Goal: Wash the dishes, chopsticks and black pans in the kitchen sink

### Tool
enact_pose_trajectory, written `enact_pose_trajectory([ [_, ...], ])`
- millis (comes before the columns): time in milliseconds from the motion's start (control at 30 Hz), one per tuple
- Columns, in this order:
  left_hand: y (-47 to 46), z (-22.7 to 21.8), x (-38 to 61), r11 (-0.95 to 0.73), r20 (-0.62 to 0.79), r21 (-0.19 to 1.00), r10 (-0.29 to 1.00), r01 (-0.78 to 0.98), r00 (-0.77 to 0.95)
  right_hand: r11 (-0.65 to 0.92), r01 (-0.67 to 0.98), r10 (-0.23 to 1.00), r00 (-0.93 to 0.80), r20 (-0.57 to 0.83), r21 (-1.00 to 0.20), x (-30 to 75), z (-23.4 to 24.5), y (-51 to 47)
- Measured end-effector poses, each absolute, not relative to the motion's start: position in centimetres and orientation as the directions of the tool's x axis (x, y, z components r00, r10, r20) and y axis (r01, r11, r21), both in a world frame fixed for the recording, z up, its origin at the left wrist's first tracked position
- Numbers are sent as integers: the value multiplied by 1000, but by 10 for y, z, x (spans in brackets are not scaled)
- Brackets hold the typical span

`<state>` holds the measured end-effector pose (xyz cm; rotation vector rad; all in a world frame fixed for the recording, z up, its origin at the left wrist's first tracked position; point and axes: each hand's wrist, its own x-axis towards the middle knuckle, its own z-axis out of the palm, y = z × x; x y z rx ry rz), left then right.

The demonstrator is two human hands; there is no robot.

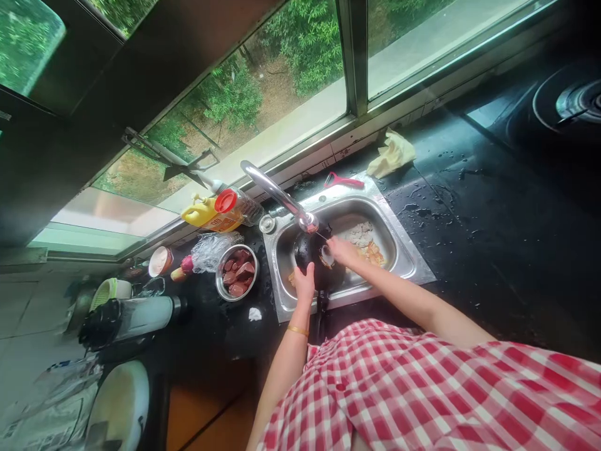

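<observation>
A wet black pan (307, 249) is in the steel sink (412, 254), below the mouth of the curved faucet (277, 191). Its dark handle points toward my body over the sink's front edge. My left hand (304, 283) grips the pan's near left side, thumb up along it. Over the pan's right part, my right hand (344, 250) has its fingers bunched together; what they hold, if anything, is hidden. A small whitish patch shows beside those fingertips. Pale and orange-brown scraps (370, 250) lie on the sink bottom to the right.
A red peeler (345, 181) lies on the sink's back rim, near a yellowish cloth (392, 154). Left of the sink stand a metal bowl of dark red meat pieces (238, 272), a yellow jug (206, 215) and a red-lidded jar (244, 205). A stove burner (580, 103) is far right.
</observation>
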<state>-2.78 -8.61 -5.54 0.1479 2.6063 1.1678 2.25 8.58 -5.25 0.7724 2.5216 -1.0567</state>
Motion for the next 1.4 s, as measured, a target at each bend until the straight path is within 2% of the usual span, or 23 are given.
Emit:
enact_pose_trajectory([
  [100,-83,-56,-27,658,-193,753,245,16,-950,628,493,356,-870,-342,-602,18,-50,83],
  [267,-85,-54,-29,669,-223,741,180,-47,-958,580,616,390,-785,-482,-533,22,-53,93],
  [433,-84,-52,-25,675,-199,737,239,15,-950,692,413,323,-911,-258,-592,21,-46,92],
  [600,-84,-50,-23,673,-214,739,195,-28,-957,651,591,394,-799,-454,-476,29,-56,112],
  [767,-79,-50,-20,624,-193,781,288,31,-938,732,388,303,-922,-243,-559,28,-56,112],
  [933,-77,-43,-19,666,-227,745,245,-6,-943,679,554,372,-825,-425,-482,26,-56,116],
  [1067,-74,-39,-18,656,-213,754,282,25,-935,738,408,287,-911,-297,-538,22,-51,114],
  [1200,-76,-39,-19,673,-225,739,232,-11,-946,727,495,325,-859,-397,-476,22,-49,125],
  [1267,-77,-41,-20,672,-239,741,245,-13,-940,726,511,342,-849,-403,-460,24,-49,130],
  [1400,-75,-44,-18,629,-204,775,330,53,-922,778,351,244,-933,-263,-521,23,-49,130],
])
